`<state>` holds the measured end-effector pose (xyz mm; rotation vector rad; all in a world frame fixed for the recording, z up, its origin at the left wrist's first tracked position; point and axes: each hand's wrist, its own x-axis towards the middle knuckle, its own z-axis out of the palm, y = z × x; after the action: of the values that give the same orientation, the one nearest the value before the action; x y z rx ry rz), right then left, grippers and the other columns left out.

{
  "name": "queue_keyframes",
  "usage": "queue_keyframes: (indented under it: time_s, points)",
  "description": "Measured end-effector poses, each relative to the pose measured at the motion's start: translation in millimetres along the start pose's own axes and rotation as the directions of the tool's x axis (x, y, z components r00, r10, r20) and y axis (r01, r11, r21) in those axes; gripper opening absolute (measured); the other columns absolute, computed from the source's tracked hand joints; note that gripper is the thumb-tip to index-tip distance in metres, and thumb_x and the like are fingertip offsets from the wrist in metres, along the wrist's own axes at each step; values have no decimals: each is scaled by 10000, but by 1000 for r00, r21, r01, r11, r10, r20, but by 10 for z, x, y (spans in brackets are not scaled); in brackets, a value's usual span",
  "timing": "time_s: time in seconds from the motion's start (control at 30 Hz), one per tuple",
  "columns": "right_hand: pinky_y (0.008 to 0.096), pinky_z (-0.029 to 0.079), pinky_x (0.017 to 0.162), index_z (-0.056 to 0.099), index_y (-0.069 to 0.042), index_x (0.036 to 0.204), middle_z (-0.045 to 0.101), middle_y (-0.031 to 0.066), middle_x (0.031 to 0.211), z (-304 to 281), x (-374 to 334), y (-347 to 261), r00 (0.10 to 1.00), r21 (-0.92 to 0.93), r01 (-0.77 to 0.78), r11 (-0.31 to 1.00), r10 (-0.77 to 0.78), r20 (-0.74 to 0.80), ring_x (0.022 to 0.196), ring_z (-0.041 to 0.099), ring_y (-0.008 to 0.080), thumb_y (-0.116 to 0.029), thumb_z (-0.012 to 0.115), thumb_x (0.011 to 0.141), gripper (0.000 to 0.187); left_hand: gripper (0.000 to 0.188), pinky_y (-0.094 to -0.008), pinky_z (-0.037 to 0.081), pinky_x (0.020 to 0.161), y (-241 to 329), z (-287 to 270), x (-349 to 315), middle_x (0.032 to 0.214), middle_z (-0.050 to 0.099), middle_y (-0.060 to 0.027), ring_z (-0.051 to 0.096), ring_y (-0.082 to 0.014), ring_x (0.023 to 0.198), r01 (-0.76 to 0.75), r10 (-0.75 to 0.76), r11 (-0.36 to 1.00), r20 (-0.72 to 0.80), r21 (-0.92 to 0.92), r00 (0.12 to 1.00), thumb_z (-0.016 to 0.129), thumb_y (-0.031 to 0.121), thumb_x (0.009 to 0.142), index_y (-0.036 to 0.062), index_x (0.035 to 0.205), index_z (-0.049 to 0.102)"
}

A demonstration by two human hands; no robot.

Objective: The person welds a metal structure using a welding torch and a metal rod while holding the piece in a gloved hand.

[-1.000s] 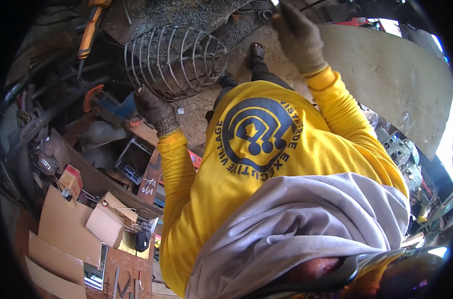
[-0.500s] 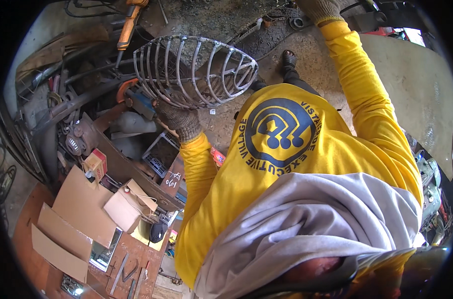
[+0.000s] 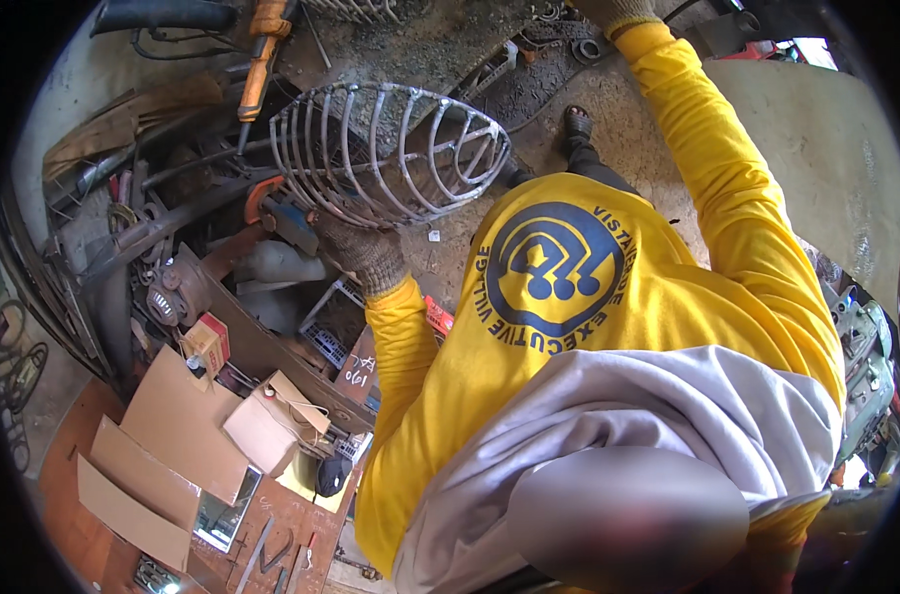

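A ribbed, boat-shaped metal cage (image 3: 402, 158) of welded bars lies across the upper middle. At its near left edge is my left hand (image 3: 371, 255) in a brown knit glove, apparently closed on the lower bar, with the fingertips partly hidden behind it. My right hand (image 3: 616, 10), gloved too, reaches far to the top edge; its fingers are cut off, so any grip is hidden. Beside the cage's left end are an orange, C-shaped part (image 3: 262, 201) and a blue metal part (image 3: 297, 226). An orange-handled tool (image 3: 264, 59) points down toward the cage.
Open cardboard boxes (image 3: 188, 416) and hand tools lie on a brown bench (image 3: 262, 525) at lower left. Scrap bars (image 3: 163, 213) crowd the left side. A large pale sheet (image 3: 816, 148) stands at right. Another ribbed metal piece (image 3: 356, 10) shows at the top.
The view has shifted slightly, so most things sit lower. My right hand has moved a little farther away and leftward. My left hand stays beside the cage.
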<state>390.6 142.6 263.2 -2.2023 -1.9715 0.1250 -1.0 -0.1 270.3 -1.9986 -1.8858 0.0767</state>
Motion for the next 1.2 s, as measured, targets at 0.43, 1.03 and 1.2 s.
queue_keyframes:
  time_s: [0.43, 1.03, 1.2]
  points:
    - [432, 509, 771, 549, -45, 1155, 654, 214, 1005, 64, -117, 32, 996, 64, -90, 994, 89, 22, 934, 651, 345, -172, 466, 935, 268, 576, -437, 267, 1131, 60, 116, -41, 1507, 341, -80, 351, -265, 1358, 325, -231, -204, 368, -923, 901, 297, 490, 1005, 128, 1450, 355]
    - [360, 544, 803, 608, -135, 1244, 658, 172, 1080, 189, -1012, -174, 826, 463, 373, 804, -60, -561, 937, 677, 301, -335, 651, 892, 407, 766, -593, 263, 1121, 349, -102, 52, 1515, 355, -61, 344, -341, 1368, 437, 166, -873, 709, -218, 686, 340, 751, 875, 240, 1441, 407]
    - [392, 520, 888, 603, -114, 1235, 628, 182, 1152, 231, -1288, -361, 960, 701, 255, 666, -87, -267, 1039, 636, 331, -317, 621, 910, 384, 757, -535, 305, 1118, 387, -80, -37, 1489, 385, -87, 395, -331, 1331, 386, 226, -913, 620, -134, 751, 382, 728, 881, 210, 1432, 415]
